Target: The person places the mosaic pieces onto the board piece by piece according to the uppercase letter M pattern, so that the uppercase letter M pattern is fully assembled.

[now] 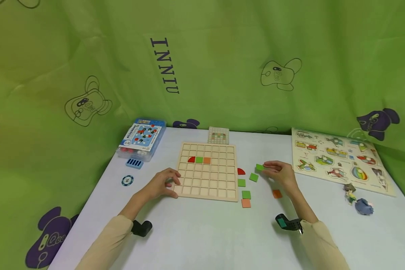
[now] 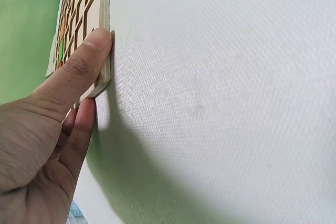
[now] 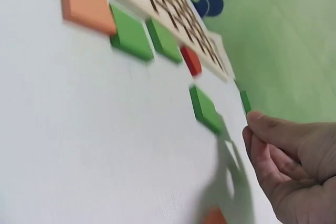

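Green tile [image 1: 259, 167] is sitting pinched in the right hand [image 1: 279, 173], fingertips [image 3: 258, 123] curling round its edge, right of the grid board [image 1: 207, 170] and just off the desk [image 1: 195, 232]. Right wrist view is showing the tile [image 3: 245, 101] edge-on and lifted; head view is not making the gap clear.

Left hand [image 1: 163, 183] is resting at the board's near-left corner, fingers loosely bent. Left wrist view is adding what the head view is hiding: thumb [image 2: 84, 61] is pressing flat against the board's edge [image 2: 105, 35], other fingers tucking below the corner. Nothing is being gripped.

Board is holding three pieces in its second row: red quarter-round [image 1: 191, 159], green [image 1: 199, 160], orange [image 1: 207, 160].

Loose pieces are lying right of the board: red piece [image 1: 241, 171], green squares [image 1: 254, 177] [image 1: 241, 182] [image 1: 246, 194], orange squares [image 1: 245, 203] [image 1: 277, 194]. Right wrist view is showing the near ones blurred.

Only the head view is covering the rest: pattern card [image 1: 218, 135] at the far edge of the board, blue game box [image 1: 142, 138] far left, blue chip [image 1: 127, 180], peg puzzle [image 1: 341, 159] far right, small figures [image 1: 357, 200] near it.
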A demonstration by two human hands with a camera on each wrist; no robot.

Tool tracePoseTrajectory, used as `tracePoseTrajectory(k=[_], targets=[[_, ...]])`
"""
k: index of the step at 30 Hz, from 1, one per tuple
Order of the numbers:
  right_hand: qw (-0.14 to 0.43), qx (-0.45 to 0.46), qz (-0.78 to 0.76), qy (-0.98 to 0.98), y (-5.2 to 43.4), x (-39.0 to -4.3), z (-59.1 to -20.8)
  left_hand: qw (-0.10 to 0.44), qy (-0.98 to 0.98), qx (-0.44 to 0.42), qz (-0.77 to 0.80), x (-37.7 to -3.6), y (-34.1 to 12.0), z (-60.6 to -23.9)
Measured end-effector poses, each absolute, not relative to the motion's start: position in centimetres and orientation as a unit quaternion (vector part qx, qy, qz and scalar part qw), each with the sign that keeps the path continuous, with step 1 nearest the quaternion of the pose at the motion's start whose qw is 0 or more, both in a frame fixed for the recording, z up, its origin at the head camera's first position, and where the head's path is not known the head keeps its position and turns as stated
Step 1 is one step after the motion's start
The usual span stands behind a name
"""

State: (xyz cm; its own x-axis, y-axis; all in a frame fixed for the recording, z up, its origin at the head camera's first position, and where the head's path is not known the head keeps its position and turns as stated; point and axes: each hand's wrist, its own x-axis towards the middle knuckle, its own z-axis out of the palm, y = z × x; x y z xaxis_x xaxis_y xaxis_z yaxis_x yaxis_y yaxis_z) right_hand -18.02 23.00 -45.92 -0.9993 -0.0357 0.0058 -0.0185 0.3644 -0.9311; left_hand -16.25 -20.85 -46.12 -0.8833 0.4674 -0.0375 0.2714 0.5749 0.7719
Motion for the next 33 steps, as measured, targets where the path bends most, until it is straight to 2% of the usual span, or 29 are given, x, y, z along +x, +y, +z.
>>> tracePoseTrajectory(k=[9,16,21,28,33], targets=[[0.017,-0.002,-0.559,0.829,18.0,-19.5,-45.8,0.111,0.883,0.217,0.402,-16.3,-20.8,-46.1],[0.014,-0.027,-0.58,0.814,14.0,-20.5,-45.5,0.116,0.882,0.21,0.405,-16.3,-20.7,-46.1],[0.002,-0.032,-0.584,0.811,11.8,-21.1,-46.0,0.116,0.882,0.212,0.403,-16.1,-20.7,-46.0],[-0.027,-0.102,-0.517,0.849,8.9,-22.0,-46.4,0.117,0.881,0.212,0.406,-15.9,-20.6,-45.7],[-0.044,-0.109,-0.49,0.864,8.1,-22.3,-46.1,0.116,0.88,0.211,0.41,-15.8,-20.5,-45.4]])
